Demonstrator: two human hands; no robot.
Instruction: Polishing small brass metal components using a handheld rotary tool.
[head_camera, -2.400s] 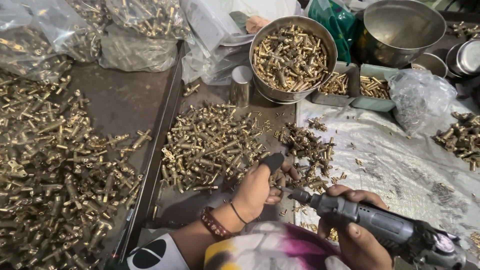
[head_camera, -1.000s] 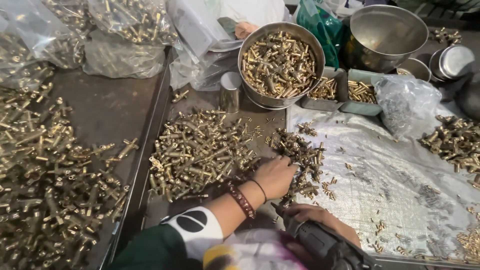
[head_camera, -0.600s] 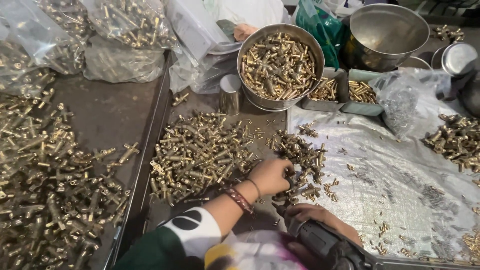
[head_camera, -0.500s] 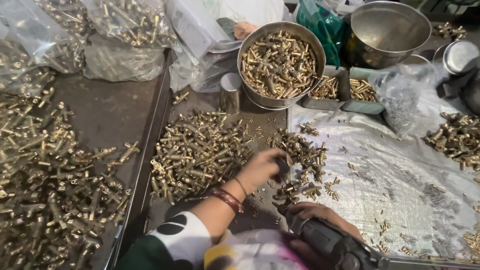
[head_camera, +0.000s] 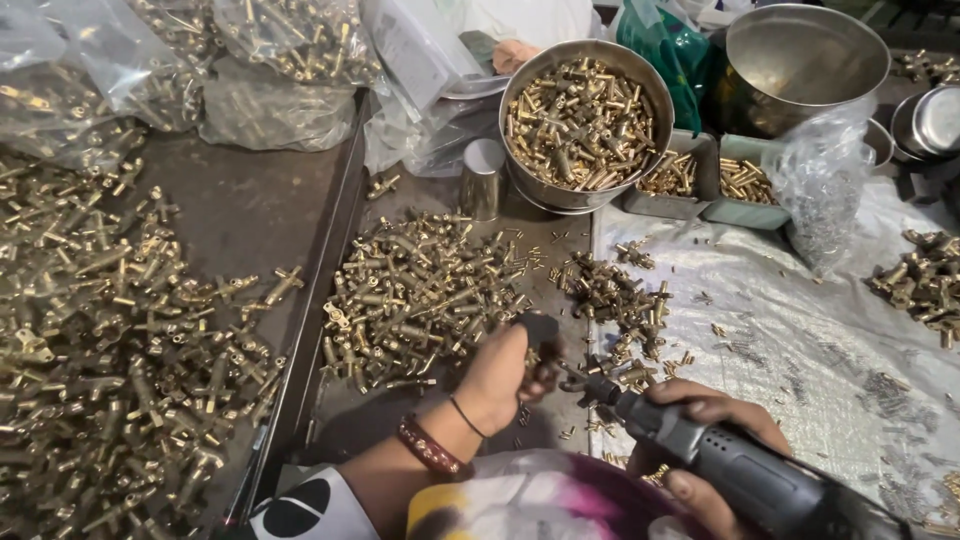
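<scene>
Your L hand (head_camera: 500, 375) pinched 1 brass part w/ dark fingertip cover, R hand (head_camera: 700, 450) gripped 1 grey power driver (head_camera: 740, 475), 2 steel bowls (head_camera: 585, 195) at worktop's far edge.

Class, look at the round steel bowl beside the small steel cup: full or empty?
Full: the steel bowl is heaped with brass parts.

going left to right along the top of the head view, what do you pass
clear bags of brass parts → small steel cup → steel bowl full of brass parts → green bag → empty steel bowl
</scene>
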